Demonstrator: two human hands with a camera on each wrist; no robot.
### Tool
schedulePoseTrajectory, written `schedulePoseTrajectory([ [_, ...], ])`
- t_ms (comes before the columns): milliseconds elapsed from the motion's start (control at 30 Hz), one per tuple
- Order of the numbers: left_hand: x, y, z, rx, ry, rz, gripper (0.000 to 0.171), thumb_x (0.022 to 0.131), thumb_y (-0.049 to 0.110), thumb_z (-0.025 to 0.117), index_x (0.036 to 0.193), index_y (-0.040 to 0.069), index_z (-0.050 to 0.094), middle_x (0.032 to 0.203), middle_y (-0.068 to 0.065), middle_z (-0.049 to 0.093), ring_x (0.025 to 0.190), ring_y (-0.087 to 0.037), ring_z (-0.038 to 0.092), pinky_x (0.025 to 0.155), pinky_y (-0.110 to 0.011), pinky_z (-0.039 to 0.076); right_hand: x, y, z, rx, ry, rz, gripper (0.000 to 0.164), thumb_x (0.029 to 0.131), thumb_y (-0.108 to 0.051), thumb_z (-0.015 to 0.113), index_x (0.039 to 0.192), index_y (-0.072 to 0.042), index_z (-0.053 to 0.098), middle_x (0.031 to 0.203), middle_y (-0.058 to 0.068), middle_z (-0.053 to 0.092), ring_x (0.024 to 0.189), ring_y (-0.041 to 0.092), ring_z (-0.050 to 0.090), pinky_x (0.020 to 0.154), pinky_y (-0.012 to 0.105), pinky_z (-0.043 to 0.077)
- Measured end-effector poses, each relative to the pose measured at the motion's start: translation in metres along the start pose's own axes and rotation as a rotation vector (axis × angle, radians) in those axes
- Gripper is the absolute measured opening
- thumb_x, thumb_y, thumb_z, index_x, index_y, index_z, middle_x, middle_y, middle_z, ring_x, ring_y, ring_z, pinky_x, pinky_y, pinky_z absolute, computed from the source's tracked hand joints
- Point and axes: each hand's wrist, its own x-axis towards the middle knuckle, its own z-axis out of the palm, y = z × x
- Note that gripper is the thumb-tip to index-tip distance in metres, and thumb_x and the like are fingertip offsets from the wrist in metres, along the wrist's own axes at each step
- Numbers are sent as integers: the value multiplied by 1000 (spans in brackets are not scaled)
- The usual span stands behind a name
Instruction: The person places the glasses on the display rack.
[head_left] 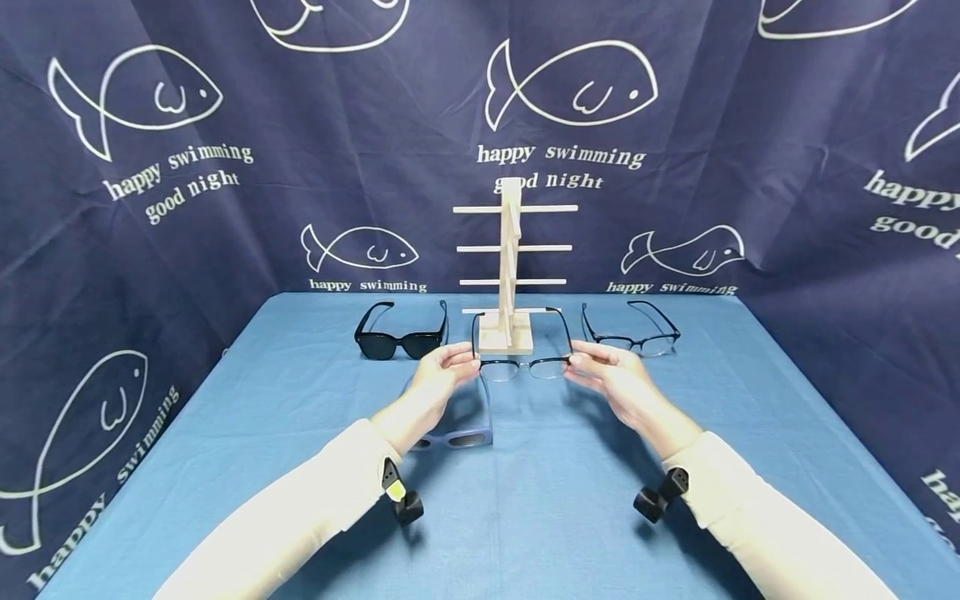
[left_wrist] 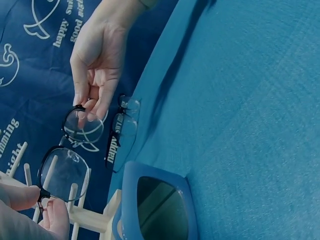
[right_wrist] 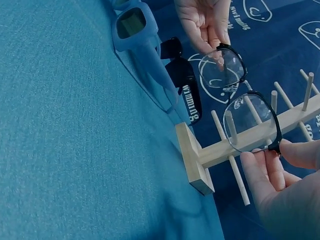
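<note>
Pinching the clear glasses [head_left: 524, 364] by their outer corners, your left fingers [head_left: 459, 357] and right fingers [head_left: 592, 363] hold them level before the wooden rack [head_left: 507, 271], likely to spare the lenses [head_left: 550, 368] smudges.

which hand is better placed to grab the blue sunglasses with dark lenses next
Probably the left hand: it partly covers the blue sunglasses in the head view; the right hand is farther. Both pinch the clear glasses with black upper rims, so neither is free.
</note>
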Motion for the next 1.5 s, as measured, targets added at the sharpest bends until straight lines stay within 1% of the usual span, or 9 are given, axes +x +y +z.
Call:
schedulePoseTrajectory([
  [200,5,5,0,-20,9,-9,45,90,-8,58,134,-9,48,129,-30,55,109,-26,64,98,-32,53,3,2,2,16,21,-28,55,96,0,55,142,16,31,95,-3,69,88,7,69,92,27,56],
  [467,9,6,-1,-18,19,-7,43,91,-7,58,133,-9,50,129,-30,57,103,-19,65,100,-35,53,8,5,6,18,53,-35,51,96,1,54,141,16,34,89,-6,69,85,7,69,89,25,57],
  [667,12,3,-3,-7,24,20,42,91,-7,58,132,-11,50,131,-31,55,91,-9,64,99,-35,53,10,7,9,19,58,-32,50,96,2,53,141,15,34,91,-2,70,85,7,69,90,26,57],
  [933,13,4,-1,-26,44,27,39,92,-6,58,130,-11,51,131,-33,54,90,-10,64,98,-33,54,12,4,11,42,92,-2,50,96,2,54,141,14,36,85,-6,70,83,6,69,89,25,57],
  [1033,13,5,0,-26,51,30,40,92,-6,59,130,-12,51,124,-29,59,86,-9,64,99,-36,53,13,3,12,56,109,4,50,96,2,55,141,13,37,88,-4,71,82,6,70,89,24,57],
  [1133,13,5,0,-27,51,25,40,92,-6,58,130,-13,51,108,-20,66,79,-7,64,101,-40,52,14,3,12,60,126,11,49,96,2,55,140,12,38,93,0,71,82,6,70,88,24,57],
  [1200,13,5,0,-24,49,17,40,91,-7,58,130,-13,51,100,-14,67,75,-6,63,102,-42,51,14,4,12,55,134,16,48,95,2,55,140,12,39,97,3,71,82,6,70,89,24,57],
  [1367,15,8,-1,4,37,1,39,91,-5,59,129,-11,53,105,-19,68,72,-6,64,101,-42,52,15,4,13,68,141,16,50,95,3,55,140,13,38,95,2,71,81,7,70,90,25,57],
  [1500,18,9,-2,14,43,-10,39,91,-4,60,129,-10,54,99,-14,68,71,-6,64,101,-41,52,16,3,15,93,139,15,51,95,3,56,141,14,36,86,-3,71,80,7,70,87,24,57],
])
